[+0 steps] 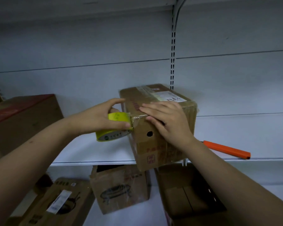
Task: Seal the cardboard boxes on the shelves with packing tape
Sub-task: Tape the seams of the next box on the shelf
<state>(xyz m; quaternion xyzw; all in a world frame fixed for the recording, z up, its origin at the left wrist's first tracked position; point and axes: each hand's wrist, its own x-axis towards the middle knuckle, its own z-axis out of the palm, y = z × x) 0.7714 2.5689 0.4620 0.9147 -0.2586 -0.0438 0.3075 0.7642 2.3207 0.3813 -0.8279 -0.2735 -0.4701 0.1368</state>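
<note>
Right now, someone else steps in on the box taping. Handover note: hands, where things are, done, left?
Left hand grips the yellow tape roll at the box's near-left top corner; a strip runs from the roll onto the box.
Right hand lies flat, pressing tape on the box on the upper shelf.
Orange cutter lies on the shelf, right of the box.
Done: top seam already carries tape.
Left: finish and cut this strip; boxes on the lower shelf look open.
</note>
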